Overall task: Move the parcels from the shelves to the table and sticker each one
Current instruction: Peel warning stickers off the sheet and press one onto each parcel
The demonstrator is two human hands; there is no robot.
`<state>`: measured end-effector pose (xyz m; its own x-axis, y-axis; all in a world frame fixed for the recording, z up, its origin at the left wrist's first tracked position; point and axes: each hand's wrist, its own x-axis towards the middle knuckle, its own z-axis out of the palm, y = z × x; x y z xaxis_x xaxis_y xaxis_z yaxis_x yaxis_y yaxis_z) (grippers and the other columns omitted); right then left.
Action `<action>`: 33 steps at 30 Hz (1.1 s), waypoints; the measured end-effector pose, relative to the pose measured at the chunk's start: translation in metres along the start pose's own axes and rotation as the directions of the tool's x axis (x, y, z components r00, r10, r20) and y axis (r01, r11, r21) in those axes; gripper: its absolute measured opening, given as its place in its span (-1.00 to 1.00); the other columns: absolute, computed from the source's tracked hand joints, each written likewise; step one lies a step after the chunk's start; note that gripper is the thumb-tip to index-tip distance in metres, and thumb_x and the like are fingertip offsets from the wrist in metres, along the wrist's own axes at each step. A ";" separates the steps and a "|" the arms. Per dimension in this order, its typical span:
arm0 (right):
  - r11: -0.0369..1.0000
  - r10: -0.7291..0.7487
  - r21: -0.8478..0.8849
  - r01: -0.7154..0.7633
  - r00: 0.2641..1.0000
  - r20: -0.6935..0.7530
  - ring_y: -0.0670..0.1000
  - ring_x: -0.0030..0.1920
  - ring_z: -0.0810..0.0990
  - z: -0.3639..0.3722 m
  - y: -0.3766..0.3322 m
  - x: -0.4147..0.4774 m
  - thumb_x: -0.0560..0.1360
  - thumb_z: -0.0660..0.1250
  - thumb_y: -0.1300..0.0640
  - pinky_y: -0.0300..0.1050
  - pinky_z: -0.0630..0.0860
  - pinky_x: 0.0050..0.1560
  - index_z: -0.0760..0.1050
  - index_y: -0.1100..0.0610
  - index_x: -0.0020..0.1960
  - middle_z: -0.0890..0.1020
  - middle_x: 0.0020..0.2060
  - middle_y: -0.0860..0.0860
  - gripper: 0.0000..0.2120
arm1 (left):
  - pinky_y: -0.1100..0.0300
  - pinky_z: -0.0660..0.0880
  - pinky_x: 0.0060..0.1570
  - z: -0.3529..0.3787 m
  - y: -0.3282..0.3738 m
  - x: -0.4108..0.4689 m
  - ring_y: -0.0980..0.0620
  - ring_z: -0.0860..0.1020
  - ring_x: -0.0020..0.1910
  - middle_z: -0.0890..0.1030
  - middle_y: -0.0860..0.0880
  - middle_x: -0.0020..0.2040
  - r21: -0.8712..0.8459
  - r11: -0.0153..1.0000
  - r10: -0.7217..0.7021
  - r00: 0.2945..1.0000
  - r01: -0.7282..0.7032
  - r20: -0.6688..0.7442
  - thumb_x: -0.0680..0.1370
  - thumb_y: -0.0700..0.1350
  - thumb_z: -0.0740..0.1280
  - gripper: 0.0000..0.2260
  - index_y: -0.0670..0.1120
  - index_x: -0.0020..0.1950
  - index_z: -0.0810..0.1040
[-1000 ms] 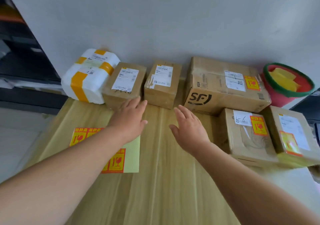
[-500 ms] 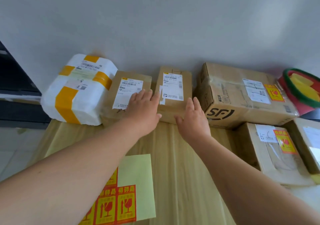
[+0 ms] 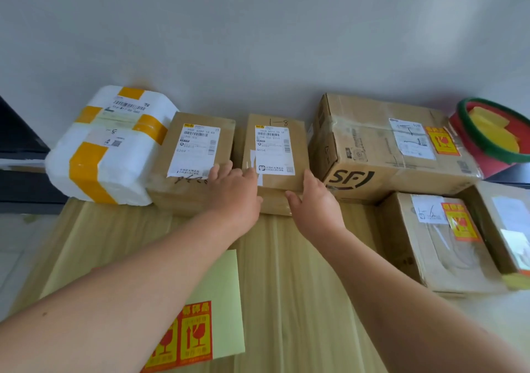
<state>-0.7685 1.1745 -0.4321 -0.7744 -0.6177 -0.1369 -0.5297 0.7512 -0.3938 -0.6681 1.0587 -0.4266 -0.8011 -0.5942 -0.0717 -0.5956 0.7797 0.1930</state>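
Cardboard, plain brown with taped seams: the small box (image 3: 275,154) marked 1-8 sits at the back of the counter (image 3: 301,286), up against the wall. It's in a row, with another small box (image 3: 198,154) just beside it on the left and the big SF carton (image 3: 387,154) just beside it on the right. No fragile sticker on it that I can see, unlike the SF carton and the stickered box (image 3: 438,238) in front of that.

Left grip (image 3: 235,189) lies flat, fingers straight, over the near left corner and spills onto the neighbour box too. Right grip (image 3: 312,200) is against the near right corner, thumb along the front face and fingers up the side. Both are spread and neither is curled round anything, so the box is bracketed rather than held.

Handling guess: probably light, and the walls look stiff, so squeezing it from both sides should be fine. The tape and the glossy label could be a bit slick, so I'd keep palms on bare cardboard, low on the side walls. The narrow gaps to the neighbours are the annoying part. I'd slide it toward me first, then take it by the sides. The sticker sheet (image 3: 195,335) is lying on the near part of the counter, so the box doesn't need to travel far.
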 end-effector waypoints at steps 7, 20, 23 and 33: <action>0.997 -0.064 0.042 0.064 0.998 0.001 0.05 0.25 0.49 -0.013 0.019 -0.072 0.61 0.18 -0.03 -0.15 0.43 0.09 0.15 0.13 0.49 0.39 0.40 0.03 -0.48 | 0.11 0.41 0.03 0.001 0.023 -0.079 -0.08 0.50 0.13 0.54 -0.03 0.16 -0.257 0.962 -0.115 0.990 0.091 -0.081 0.57 -0.03 0.27 -0.69 -0.08 0.29 0.43; 0.993 -0.114 0.047 0.108 0.984 0.140 0.02 0.32 0.43 -0.028 0.102 -0.219 0.62 0.16 -0.01 -0.13 0.40 0.17 0.09 0.09 0.52 0.32 0.45 -0.01 -0.46 | 0.12 0.46 0.03 0.022 0.101 -0.232 -0.07 0.54 0.09 0.55 -0.06 0.16 -0.467 0.846 -0.294 0.956 0.255 -0.012 0.56 -0.10 0.31 -0.67 -0.08 0.32 0.47; 0.989 -0.145 0.050 0.139 0.977 0.156 0.01 0.28 0.46 -0.025 0.118 -0.240 0.61 0.17 -0.01 -0.14 0.41 0.12 0.10 0.09 0.52 0.33 0.44 -0.02 -0.46 | 0.17 0.41 0.00 0.030 0.113 -0.257 -0.05 0.53 0.09 0.54 -0.06 0.17 -0.462 0.844 -0.303 0.953 0.273 0.010 0.57 -0.10 0.30 -0.63 -0.07 0.38 0.43; 0.948 -0.304 -0.068 0.311 0.948 0.093 0.04 0.55 -0.06 -0.031 0.103 -0.247 0.60 0.18 -0.05 -0.12 -0.09 0.50 0.08 0.13 0.53 0.05 0.55 0.05 -0.40 | 0.10 0.41 0.18 0.029 0.098 -0.268 -0.05 0.47 0.26 0.43 -0.04 0.35 -0.442 0.842 -0.347 0.938 0.309 -0.006 0.54 0.02 0.32 -0.48 -0.04 0.47 0.30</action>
<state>-0.6425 1.4117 -0.4104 -0.5408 -0.8358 -0.0945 -0.7663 0.5359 -0.3545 -0.5137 1.2999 -0.4173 -0.5445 -0.8289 -0.1285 -0.7229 0.3860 0.5731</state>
